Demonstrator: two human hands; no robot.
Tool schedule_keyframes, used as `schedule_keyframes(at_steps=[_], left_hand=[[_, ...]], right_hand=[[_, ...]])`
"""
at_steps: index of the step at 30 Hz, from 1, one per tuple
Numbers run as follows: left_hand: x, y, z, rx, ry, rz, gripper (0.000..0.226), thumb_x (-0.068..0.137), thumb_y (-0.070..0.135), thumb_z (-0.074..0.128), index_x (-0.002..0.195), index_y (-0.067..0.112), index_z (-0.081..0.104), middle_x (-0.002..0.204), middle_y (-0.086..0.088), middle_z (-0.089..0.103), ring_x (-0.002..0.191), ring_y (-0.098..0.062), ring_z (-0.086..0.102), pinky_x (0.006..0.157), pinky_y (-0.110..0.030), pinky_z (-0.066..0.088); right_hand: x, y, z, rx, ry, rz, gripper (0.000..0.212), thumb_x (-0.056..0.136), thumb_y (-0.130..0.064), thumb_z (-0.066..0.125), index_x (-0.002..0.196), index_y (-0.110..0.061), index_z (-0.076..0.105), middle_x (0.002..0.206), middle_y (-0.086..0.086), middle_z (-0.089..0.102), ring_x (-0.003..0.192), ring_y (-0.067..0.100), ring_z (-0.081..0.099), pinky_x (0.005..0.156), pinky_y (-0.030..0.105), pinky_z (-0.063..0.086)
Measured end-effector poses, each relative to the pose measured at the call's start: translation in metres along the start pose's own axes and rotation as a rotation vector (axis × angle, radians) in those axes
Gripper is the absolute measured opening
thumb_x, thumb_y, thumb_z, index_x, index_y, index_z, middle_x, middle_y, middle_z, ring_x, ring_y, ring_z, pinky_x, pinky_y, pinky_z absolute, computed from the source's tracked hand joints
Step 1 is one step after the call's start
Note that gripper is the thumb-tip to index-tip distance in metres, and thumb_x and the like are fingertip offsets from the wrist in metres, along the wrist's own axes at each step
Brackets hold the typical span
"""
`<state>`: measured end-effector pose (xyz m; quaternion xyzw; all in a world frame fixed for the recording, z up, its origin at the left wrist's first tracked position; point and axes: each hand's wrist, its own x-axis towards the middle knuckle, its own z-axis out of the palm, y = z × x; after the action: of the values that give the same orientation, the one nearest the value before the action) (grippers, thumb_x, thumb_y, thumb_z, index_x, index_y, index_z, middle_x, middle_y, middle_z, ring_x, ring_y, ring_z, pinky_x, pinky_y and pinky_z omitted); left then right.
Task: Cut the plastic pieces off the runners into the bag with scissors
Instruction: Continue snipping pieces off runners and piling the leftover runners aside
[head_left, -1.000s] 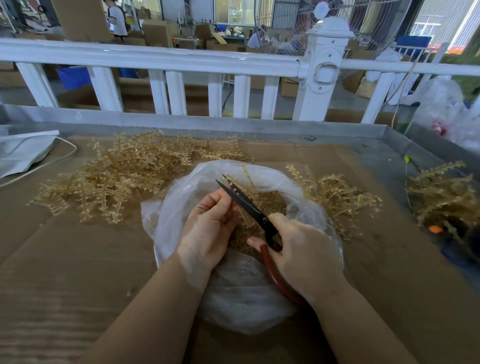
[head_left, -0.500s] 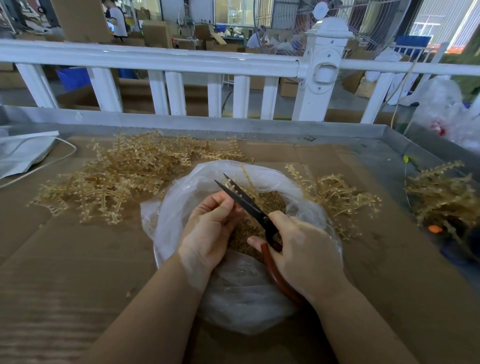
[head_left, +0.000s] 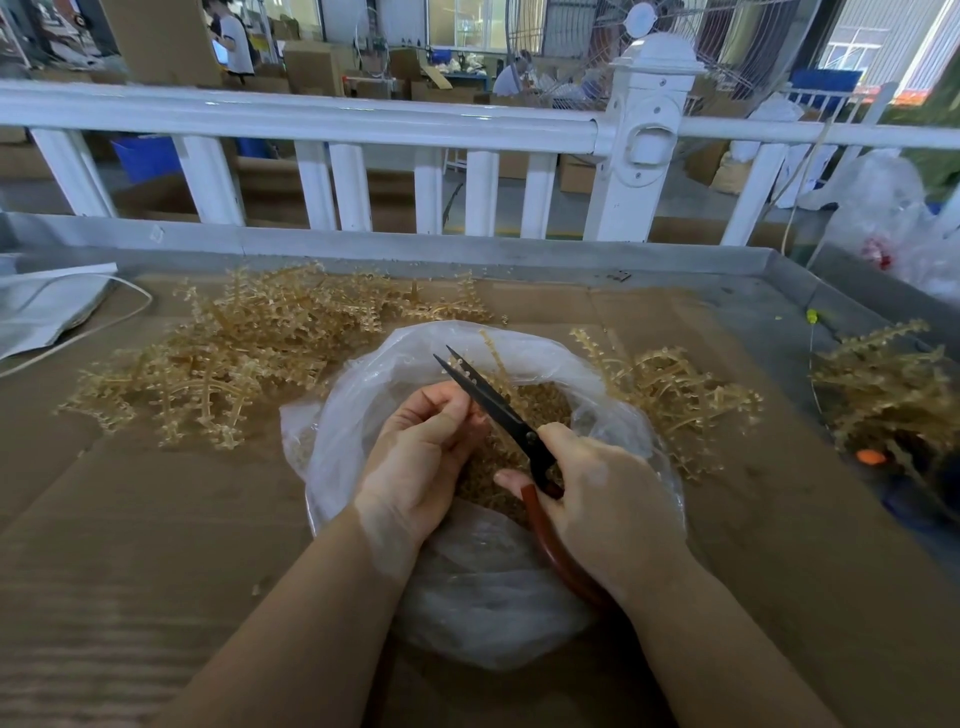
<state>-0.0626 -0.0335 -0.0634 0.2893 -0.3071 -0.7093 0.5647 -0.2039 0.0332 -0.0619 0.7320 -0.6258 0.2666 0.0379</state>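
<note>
While an amber runner (head_left: 493, 364) is pinched in the left hand (head_left: 421, 457) over the clear plastic bag (head_left: 363, 415), its stem is straddled by parted scissors (head_left: 498, 410) gripped in the right hand (head_left: 602, 499). Cut pieces (head_left: 540, 405) are heaped beneath both hands; uncut runners (head_left: 234, 358) are piled beyond the left hand.

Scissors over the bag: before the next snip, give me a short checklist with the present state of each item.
1. Right hand grips the scissors by the red handle: ok.
2. Blades parted, ready to cut: ok.
3. Left hand holds a runner up to the blades: ok.
4. Cut point sits above the open bag, so pieces should drop in: ok.
5. Left fingertips clear of the blades: cannot tell, they sit very close to the edge.
6. More runners to hand: ok, the left pile lies beside the bag.
</note>
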Motion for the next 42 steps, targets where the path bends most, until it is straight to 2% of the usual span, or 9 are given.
schedule_keyframes(at_steps=[2, 6, 10, 16, 23, 28, 32, 36, 42], left_hand=[[0.0003, -0.0004, -0.0001, 0.0, -0.005, 0.001, 0.019, 0.09, -0.003, 0.047, 0.078, 0.008, 0.057, 0.072, -0.005, 0.066, 0.062, -0.01, 0.06, 0.062, -0.018, 0.054], [0.0011, -0.0007, -0.0004, 0.003, -0.02, 0.004, 0.013, 0.086, -0.001, 0.05, 0.079, 0.008, 0.057, 0.075, -0.006, 0.065, 0.066, -0.012, 0.059, 0.063, -0.019, 0.055], [0.0009, -0.0018, -0.0009, 0.018, -0.027, 0.01, 0.009, 0.083, 0.0, 0.052, 0.08, 0.008, 0.056, 0.079, -0.009, 0.062, 0.067, -0.014, 0.059, 0.064, -0.019, 0.055], [-0.0011, -0.0023, 0.0006, 0.073, -0.064, 0.034, 0.006, 0.077, 0.001, 0.055, 0.079, 0.006, 0.054, 0.081, -0.012, 0.057, 0.072, -0.017, 0.055, 0.074, -0.025, 0.052], [-0.0011, -0.0018, 0.0024, 0.078, -0.046, 0.035, 0.015, 0.086, -0.005, 0.049, 0.077, 0.006, 0.055, 0.076, -0.01, 0.059, 0.068, -0.015, 0.056, 0.068, -0.021, 0.055], [-0.002, -0.0013, 0.0023, 0.053, -0.062, 0.03, 0.006, 0.073, 0.003, 0.057, 0.078, 0.005, 0.055, 0.073, -0.008, 0.062, 0.066, -0.014, 0.058, 0.07, -0.022, 0.055], [-0.0016, -0.0022, 0.002, 0.057, -0.053, 0.022, 0.008, 0.082, -0.002, 0.053, 0.079, 0.005, 0.055, 0.073, -0.008, 0.062, 0.067, -0.014, 0.058, 0.07, -0.022, 0.055], [-0.0027, -0.0018, 0.0018, 0.066, -0.092, 0.019, 0.008, 0.073, 0.004, 0.057, 0.08, 0.005, 0.056, 0.075, -0.009, 0.063, 0.067, -0.014, 0.06, 0.069, -0.021, 0.056], [-0.0021, -0.003, 0.0011, 0.095, -0.114, 0.03, 0.01, 0.07, 0.005, 0.058, 0.079, 0.005, 0.056, 0.076, -0.008, 0.062, 0.067, -0.013, 0.061, 0.069, -0.02, 0.056]], right_hand=[[-0.0001, -0.0003, -0.0002, 0.0, -0.008, 0.0, 0.039, 0.088, -0.062, 0.044, 0.089, -0.024, 0.053, 0.07, -0.009, 0.056, 0.063, 0.011, 0.055, 0.059, 0.025, 0.046], [-0.0009, -0.0015, -0.001, -0.011, 0.025, -0.011, 0.04, 0.087, -0.062, 0.043, 0.087, -0.024, 0.053, 0.066, -0.012, 0.052, 0.059, 0.009, 0.052, 0.055, 0.021, 0.039], [-0.0017, -0.002, -0.0013, -0.034, 0.053, -0.015, 0.043, 0.086, -0.065, 0.039, 0.088, -0.025, 0.055, 0.067, -0.011, 0.055, 0.059, 0.008, 0.053, 0.055, 0.02, 0.042], [-0.0009, -0.0015, -0.0006, -0.03, 0.053, -0.008, 0.043, 0.087, -0.064, 0.04, 0.093, -0.025, 0.056, 0.072, -0.01, 0.057, 0.063, 0.006, 0.053, 0.058, 0.019, 0.043], [0.0012, 0.0009, 0.0012, 0.016, 0.03, -0.007, 0.041, 0.086, -0.064, 0.04, 0.086, -0.024, 0.051, 0.068, -0.01, 0.053, 0.06, 0.009, 0.052, 0.056, 0.021, 0.042], [0.0019, 0.0021, 0.0007, 0.013, 0.03, -0.011, 0.038, 0.087, -0.061, 0.045, 0.085, -0.024, 0.051, 0.067, -0.01, 0.056, 0.06, 0.008, 0.054, 0.056, 0.021, 0.044], [0.0009, 0.0016, -0.0003, 0.012, 0.045, -0.013, 0.042, 0.086, -0.064, 0.041, 0.088, -0.024, 0.054, 0.068, -0.009, 0.057, 0.06, 0.008, 0.055, 0.057, 0.023, 0.048], [-0.0002, 0.0001, -0.0003, 0.001, 0.062, -0.006, 0.045, 0.087, -0.066, 0.04, 0.093, -0.024, 0.055, 0.072, -0.008, 0.059, 0.065, 0.01, 0.057, 0.061, 0.028, 0.051], [0.0011, -0.0015, 0.0004, -0.001, 0.073, -0.008, 0.043, 0.087, -0.066, 0.038, 0.093, -0.026, 0.054, 0.071, -0.009, 0.056, 0.064, 0.008, 0.054, 0.059, 0.024, 0.047]])
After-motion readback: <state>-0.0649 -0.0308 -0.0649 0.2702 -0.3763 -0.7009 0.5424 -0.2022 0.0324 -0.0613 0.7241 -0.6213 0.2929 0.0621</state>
